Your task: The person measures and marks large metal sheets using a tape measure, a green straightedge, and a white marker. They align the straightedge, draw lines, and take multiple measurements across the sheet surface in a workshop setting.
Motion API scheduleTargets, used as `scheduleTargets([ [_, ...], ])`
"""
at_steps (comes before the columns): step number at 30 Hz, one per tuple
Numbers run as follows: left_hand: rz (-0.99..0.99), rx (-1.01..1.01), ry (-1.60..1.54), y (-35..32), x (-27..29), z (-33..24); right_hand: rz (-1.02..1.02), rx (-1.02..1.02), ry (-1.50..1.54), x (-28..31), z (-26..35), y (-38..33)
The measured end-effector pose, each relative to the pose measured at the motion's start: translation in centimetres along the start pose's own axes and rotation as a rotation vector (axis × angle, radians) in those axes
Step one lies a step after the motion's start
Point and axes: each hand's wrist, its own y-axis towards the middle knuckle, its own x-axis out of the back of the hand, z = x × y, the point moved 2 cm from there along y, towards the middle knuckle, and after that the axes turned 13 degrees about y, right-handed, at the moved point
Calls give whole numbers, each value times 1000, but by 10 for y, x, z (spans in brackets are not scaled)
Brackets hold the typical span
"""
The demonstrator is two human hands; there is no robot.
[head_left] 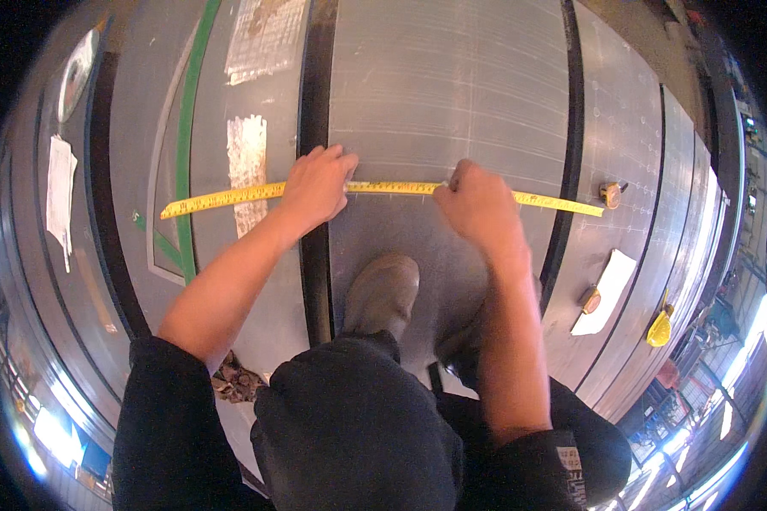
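Observation:
A yellow measuring tape blade (pixel 392 187) lies crosswise over a grey steel surface (pixel 452 94), both ends loose and slightly curved. My left hand (pixel 315 186) grips and presses the blade at a dark gap, fingers bent over it. Farther right, my right hand (pixel 481 209) is closed in a pinch at the blade's lower edge; whatever may be between the fingertips is hidden. Short pale marks show on the steel just below the blade, between the hands. My boot (pixel 385 289) stands on the same surface, below the tape.
Dark gaps part the steel sections on both sides. On the right lie two tape measures (pixel 610 194), white paper (pixel 608 289) and a yellow tool (pixel 659 329). A green strip (pixel 184 136) runs along the left. Brown debris (pixel 237 380) sits beside my left arm.

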Motion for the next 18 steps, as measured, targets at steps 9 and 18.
scheduleTargets([
  [9,-7,8,-38,-7,2,0,135,237,-204,176,-44,64],
  [18,-179,63,-193,-6,90,-31,-57,-164,7,326,-244,27],
])
